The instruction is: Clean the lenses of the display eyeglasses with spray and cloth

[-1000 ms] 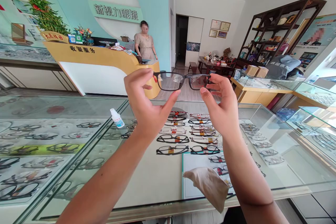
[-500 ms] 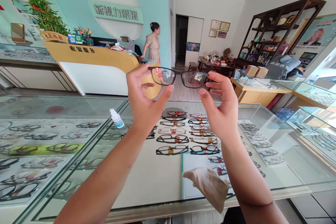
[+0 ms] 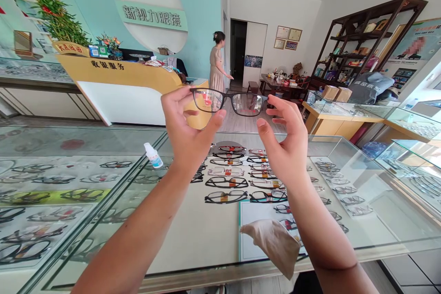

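A pair of black-framed eyeglasses (image 3: pixel 228 97) is held up level above the glass display case, its clear lenses facing me. My left hand (image 3: pixel 191 124) grips the left end of the frame, with the thumb below the left lens. At the other end, the fingertips of my right hand (image 3: pixel 284 135) hold the right side, the thumb standing apart below. Under my hands, several pairs of eyeglasses (image 3: pixel 226 183) with small orange tags lie in rows. A beige cloth (image 3: pixel 274 243) hangs over the front edge of the case, near my right forearm.
A small white spray bottle (image 3: pixel 153 156) stands on the glass top (image 3: pixel 193 239) to the left. Across the room, a person (image 3: pixel 217 62) is beside the yellow and white counter (image 3: pixel 127 96). More glass cases (image 3: pixel 344 105) and a dark shelf (image 3: pixel 361 36) line the right side.
My hands and the eyeglasses have shifted slightly left. The person in the background has moved right, away from the counter. The cloth and spray bottle stay put.
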### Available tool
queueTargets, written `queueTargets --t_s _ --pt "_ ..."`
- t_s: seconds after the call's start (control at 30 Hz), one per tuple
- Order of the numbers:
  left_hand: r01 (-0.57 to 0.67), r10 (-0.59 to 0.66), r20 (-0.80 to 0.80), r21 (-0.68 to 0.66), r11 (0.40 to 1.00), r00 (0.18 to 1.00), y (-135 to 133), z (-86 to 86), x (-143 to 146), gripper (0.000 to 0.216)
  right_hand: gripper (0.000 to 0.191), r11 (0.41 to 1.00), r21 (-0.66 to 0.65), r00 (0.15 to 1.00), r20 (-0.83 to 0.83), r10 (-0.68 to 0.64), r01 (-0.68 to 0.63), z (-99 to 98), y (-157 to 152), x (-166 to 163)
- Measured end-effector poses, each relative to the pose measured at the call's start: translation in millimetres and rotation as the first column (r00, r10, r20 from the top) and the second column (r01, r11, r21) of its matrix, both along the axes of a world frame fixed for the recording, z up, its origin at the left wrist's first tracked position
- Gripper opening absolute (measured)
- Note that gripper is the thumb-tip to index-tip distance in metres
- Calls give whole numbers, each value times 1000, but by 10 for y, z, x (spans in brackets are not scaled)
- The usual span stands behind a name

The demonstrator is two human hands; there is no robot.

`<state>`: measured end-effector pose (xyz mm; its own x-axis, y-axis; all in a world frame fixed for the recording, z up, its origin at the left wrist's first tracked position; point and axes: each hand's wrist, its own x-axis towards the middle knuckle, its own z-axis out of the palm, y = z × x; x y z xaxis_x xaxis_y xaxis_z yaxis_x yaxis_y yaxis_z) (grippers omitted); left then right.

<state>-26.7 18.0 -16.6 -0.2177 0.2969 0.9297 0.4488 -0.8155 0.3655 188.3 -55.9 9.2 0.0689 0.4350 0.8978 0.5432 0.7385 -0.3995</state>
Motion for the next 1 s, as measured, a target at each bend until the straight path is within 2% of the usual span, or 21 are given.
queueTargets --t_s 0.4,0.57,0.73,0.87,1.0 --pt "17 -17 46 -4 1000 999 -43 24 55 72 38 1000 10 1000 -12 18 -18 -3 6 3" --pt "21 -22 63 22 1000 998 -40 23 61 73 43 993 -47 992 -76 101 -105 -19 2 -13" --pt "41 -45 62 62 997 997 -40 31 51 73 45 973 -105 974 -122 193 -206 -41 18 -10" --pt "22 -30 73 106 994 997 -56 55 64 74 42 967 -113 967 -142 212 -229 -42 27 -11" --pt "1 -14 59 216 976 998 -60 77 81 78 37 965 -111 957 -196 211 -236 -48 50 -25"
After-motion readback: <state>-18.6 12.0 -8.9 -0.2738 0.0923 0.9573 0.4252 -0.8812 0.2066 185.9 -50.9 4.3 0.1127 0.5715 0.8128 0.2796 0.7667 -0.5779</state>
